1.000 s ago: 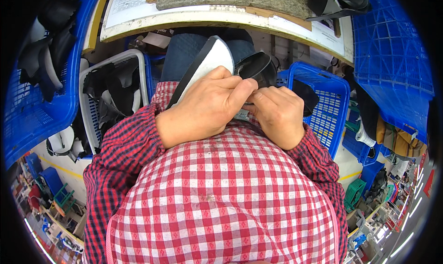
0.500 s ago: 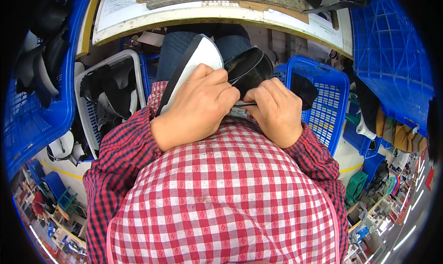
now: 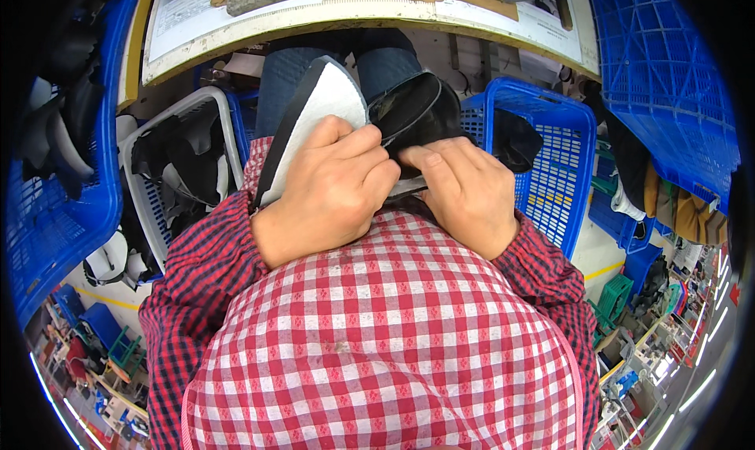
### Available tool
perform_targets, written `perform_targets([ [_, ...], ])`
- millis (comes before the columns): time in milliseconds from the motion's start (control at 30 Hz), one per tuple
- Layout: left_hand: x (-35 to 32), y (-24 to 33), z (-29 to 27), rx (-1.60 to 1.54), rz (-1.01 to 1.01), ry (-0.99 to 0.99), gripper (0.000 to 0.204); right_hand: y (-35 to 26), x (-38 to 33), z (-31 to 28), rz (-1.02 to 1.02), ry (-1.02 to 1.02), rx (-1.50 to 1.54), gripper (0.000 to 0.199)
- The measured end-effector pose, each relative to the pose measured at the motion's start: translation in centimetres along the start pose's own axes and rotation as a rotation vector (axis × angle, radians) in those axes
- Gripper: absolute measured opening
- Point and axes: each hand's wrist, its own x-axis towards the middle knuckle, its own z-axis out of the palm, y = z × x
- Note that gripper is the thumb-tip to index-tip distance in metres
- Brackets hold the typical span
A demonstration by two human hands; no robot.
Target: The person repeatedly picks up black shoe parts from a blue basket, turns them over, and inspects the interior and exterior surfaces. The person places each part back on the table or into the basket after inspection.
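Note:
I hold a black shoe upper close to my chest, over my lap. A white insole board with a dark edge lies against its bottom, facing up. My left hand wraps over the near end of the white board, fingers curled on it. My right hand pinches the black edge of the upper where it meets the board. Both wrists show red checked sleeves. The near part of the shoe is hidden under my hands.
A white basket of black shoe parts stands at my left, a blue basket with black pieces at my right. Large blue crates flank both sides. A workbench edge with a grey mat runs across the top.
The shoe and both hands have risen slightly and turned. More of the black upper's opening now shows past my right fingers, which have shifted along its edge.

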Motion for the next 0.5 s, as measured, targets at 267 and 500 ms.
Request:
perform_targets([
  [267,-0.5,-0.2,-1.9,-0.167,-0.259,-0.195,0.032,0.8,0.5,0.4,0.055,-0.092,0.124,0.025],
  [500,3.1,-1.8,-6.6,0.175,-0.35,0.126,0.045,1.5,2.0,-0.8,0.007,0.019,0.161,0.015],
])
